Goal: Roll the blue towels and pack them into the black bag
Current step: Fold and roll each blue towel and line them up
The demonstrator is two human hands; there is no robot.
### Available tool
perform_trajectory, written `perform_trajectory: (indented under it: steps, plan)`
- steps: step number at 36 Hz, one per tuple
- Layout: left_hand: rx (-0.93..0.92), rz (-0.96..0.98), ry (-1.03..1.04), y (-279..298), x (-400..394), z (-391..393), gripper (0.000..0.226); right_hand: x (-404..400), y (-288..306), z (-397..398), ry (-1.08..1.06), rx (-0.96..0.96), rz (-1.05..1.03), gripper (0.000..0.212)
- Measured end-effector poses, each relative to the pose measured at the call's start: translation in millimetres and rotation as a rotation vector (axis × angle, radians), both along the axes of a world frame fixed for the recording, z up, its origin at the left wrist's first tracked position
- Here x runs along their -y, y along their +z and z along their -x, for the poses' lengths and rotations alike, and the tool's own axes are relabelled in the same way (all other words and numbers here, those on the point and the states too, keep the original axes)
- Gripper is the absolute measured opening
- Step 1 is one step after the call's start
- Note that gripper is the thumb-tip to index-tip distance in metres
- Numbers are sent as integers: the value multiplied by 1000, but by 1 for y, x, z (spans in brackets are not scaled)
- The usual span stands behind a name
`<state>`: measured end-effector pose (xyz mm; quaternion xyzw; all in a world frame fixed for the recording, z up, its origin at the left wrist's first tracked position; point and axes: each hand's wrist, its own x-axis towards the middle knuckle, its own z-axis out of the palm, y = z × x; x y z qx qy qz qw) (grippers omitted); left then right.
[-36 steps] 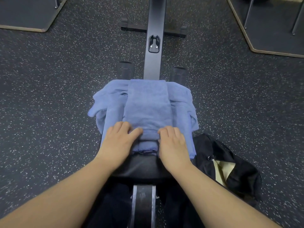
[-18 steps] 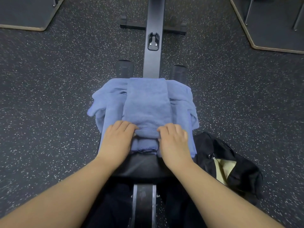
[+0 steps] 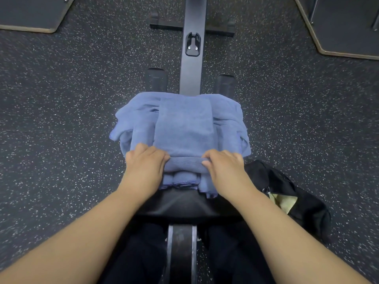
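Observation:
A folded blue towel [image 3: 185, 128] lies lengthwise on top of other blue towels [image 3: 133, 128] heaped on a black padded bench seat [image 3: 184, 203]. Its near end is curled into a short roll [image 3: 185, 166]. My left hand [image 3: 144, 168] grips the roll's left end with curled fingers. My right hand [image 3: 224, 169] grips its right end the same way. The black bag [image 3: 303, 203] lies on the floor to the right of the seat, partly open, with a pale yellow patch showing inside.
The bench's black rail [image 3: 191, 48] runs away from me over speckled dark rubber floor [image 3: 61, 119], with two black roller pads [image 3: 156, 78] beside it. Dark platforms with wooden edges sit at the far left [image 3: 30, 15] and far right [image 3: 338, 27]. My dark-trousered legs straddle the bench.
Both hands have pushed forward a little and their fingers have curled down. The towel's near end has rolled over into a thicker roll.

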<state>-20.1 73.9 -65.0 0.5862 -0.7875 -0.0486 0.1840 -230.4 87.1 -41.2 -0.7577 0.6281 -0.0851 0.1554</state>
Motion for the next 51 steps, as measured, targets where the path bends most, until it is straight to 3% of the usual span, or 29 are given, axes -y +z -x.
perform_trajectory:
  steps: [6,10,13,19,23,26,28,40,47,51]
  plan:
    - [100,-5,71,1,1,2,38,0,-1,-8,-73,-52,-24,23]
    - [-20,40,19,4,0,1,1,-1,-4,-13,-116,-67,10,23]
    - [-47,13,-74,6,-1,2,19,-2,-5,-14,-149,-42,67,22]
    - [2,-1,-31,6,-6,10,25,-1,-10,-14,-224,-70,161,11]
    - [61,-12,-26,1,-6,9,37,-1,-9,-16,-203,-36,321,33]
    - [86,2,-42,-1,-5,8,39,-3,-11,-18,-136,29,396,28]
    - [88,8,-51,-1,-5,9,37,-5,-14,-20,-91,64,401,14]
    - [121,-8,-90,-3,-2,7,33,-9,-24,-21,-46,67,329,47]
    - [119,-42,-40,1,0,3,34,-4,-24,-18,-78,64,307,36]
    - [12,-100,-31,6,5,-2,40,0,-16,-15,-117,88,266,24]
